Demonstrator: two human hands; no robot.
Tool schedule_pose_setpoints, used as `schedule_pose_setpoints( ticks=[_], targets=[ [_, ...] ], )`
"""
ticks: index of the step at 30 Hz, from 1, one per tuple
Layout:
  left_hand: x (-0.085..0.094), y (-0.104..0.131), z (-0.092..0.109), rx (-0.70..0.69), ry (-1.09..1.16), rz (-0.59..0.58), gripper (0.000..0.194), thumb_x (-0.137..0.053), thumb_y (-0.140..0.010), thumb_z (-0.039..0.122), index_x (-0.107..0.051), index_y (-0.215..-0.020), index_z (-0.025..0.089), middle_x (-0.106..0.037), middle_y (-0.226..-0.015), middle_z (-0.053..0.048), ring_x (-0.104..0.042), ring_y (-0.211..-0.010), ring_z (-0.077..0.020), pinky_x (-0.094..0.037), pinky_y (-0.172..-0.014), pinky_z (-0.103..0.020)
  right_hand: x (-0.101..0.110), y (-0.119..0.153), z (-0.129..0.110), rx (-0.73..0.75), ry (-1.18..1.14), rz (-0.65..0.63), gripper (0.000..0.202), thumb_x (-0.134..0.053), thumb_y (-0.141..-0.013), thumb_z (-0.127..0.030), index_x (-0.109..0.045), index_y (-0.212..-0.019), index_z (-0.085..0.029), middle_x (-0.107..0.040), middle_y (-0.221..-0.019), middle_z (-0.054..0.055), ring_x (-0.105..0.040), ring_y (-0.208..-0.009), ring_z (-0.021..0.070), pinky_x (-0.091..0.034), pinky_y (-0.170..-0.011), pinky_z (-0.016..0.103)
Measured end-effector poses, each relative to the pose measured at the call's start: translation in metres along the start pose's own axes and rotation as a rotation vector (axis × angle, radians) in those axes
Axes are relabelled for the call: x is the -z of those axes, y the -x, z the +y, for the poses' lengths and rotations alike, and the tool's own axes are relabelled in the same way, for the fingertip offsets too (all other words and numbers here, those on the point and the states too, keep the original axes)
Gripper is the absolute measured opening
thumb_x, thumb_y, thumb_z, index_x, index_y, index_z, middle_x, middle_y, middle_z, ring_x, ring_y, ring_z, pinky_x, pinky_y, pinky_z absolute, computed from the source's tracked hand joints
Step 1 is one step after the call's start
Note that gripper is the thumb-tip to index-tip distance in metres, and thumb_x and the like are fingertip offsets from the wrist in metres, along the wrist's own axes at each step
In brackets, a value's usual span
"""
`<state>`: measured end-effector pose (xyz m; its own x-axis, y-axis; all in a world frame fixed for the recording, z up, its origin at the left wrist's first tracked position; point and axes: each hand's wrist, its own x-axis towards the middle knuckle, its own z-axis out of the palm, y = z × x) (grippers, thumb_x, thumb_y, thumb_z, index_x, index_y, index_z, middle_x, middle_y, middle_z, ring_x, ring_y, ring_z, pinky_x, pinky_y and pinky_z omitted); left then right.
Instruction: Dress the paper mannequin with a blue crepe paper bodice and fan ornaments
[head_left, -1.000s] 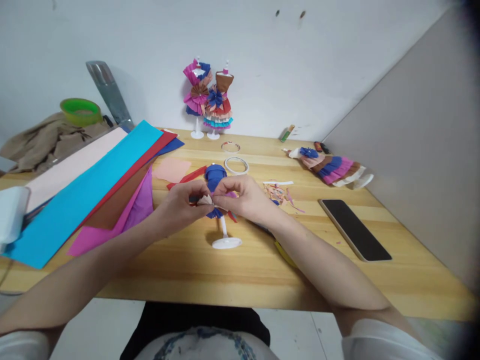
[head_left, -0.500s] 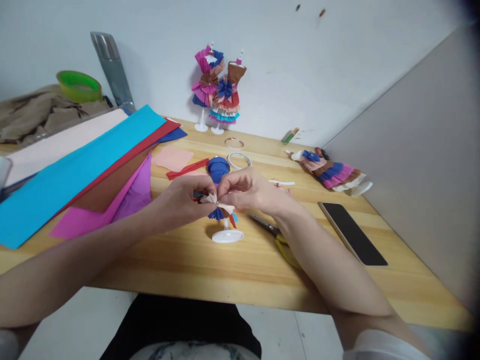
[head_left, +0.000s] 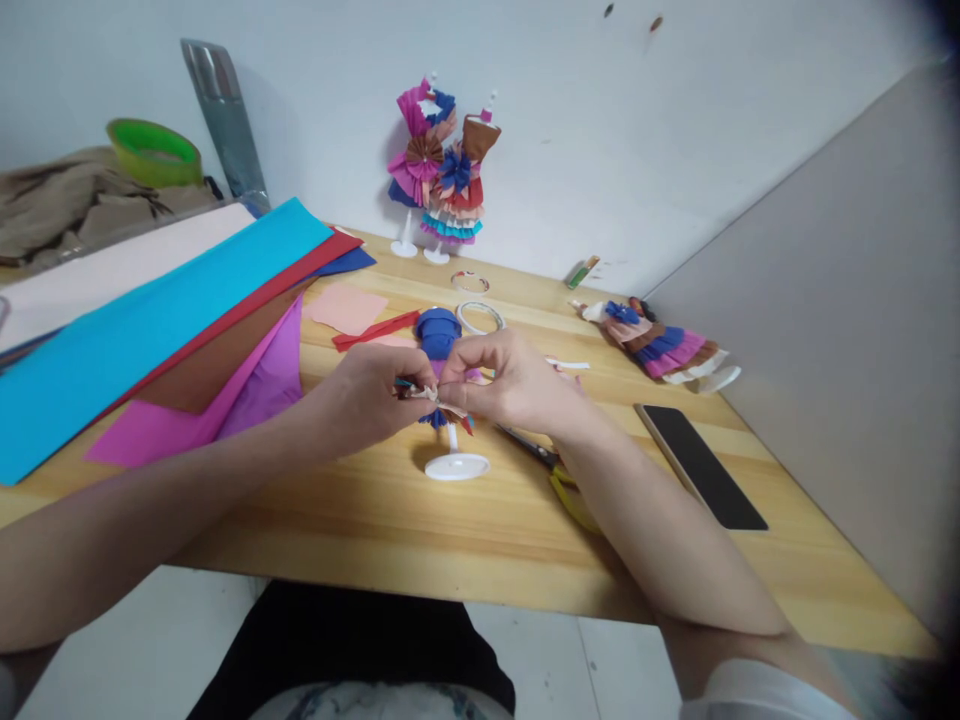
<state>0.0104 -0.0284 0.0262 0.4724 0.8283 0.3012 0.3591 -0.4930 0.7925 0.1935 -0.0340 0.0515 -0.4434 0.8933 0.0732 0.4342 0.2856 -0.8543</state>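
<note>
Two bare hands meet over the middle of a pale wooden counter, and we go from the largest things down. Long crepe paper sheets in turquoise, red, brown, pink and magenta fan across the far left; a dark phone lies well apart on the right, and yellow-handled scissors rest just beside our right forearm. Between our hands stands a small mannequin wrapped in blue paper, upright on its white round base. Our left hand and right hand each pinch one end of a tiny pleated paper piece, beige with brown, so both grips are closed on it. The piece sits at our fingertips, touching the front of the mannequin around its waist, above the base. To do this well, we judge, we should keep the pleats squeezed flat, hold the piece level and centred on the waist, and press gently so the light stand does not tip.
</note>
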Motion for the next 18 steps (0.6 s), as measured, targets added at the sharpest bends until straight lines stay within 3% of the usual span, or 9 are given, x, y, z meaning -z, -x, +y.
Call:
schedule_pose_setpoints(
  ticks=[8,13,18],
  targets=[
    [0.0,0.005,0.0,-0.128,-0.13,0.047,0.008,-0.066,-0.076,0.018,-0.063,-0.069,0.02,-0.068,-0.071,-0.001,-0.059,-0.067,-0.0166,-0.042,-0.064,-0.029,-0.004,-0.005,0.004,-0.26,-0.444,-0.039,0.011,-0.069,-0.057,-0.023,-0.061,-0.052,-0.018,-0.054,-0.042,-0.005,-0.042,-0.035,0.0068,-0.03,-0.036,0.021],
    [0.001,0.006,-0.004,-0.335,-0.221,0.043,0.014,-0.056,-0.081,0.011,-0.058,-0.07,0.02,-0.063,-0.068,-0.002,-0.056,-0.063,-0.015,-0.039,-0.059,-0.028,-0.006,-0.007,0.006,-0.318,-0.542,0.022,0.006,-0.068,-0.049,-0.019,-0.063,-0.05,-0.015,-0.055,-0.043,-0.003,-0.044,-0.04,0.0064,-0.03,-0.041,0.021],
    [0.002,0.004,-0.01,-0.514,-0.22,-0.008,0.02,-0.047,-0.084,0.009,-0.057,-0.073,0.022,-0.065,-0.072,-0.004,-0.06,-0.069,-0.018,-0.044,-0.062,-0.03,-0.008,-0.007,0.006,-0.292,-0.524,0.014,0.006,-0.066,-0.05,-0.02,-0.062,-0.048,-0.016,-0.052,-0.042,-0.003,-0.042,-0.042,0.0071,-0.028,-0.043,0.022]
  ],
)
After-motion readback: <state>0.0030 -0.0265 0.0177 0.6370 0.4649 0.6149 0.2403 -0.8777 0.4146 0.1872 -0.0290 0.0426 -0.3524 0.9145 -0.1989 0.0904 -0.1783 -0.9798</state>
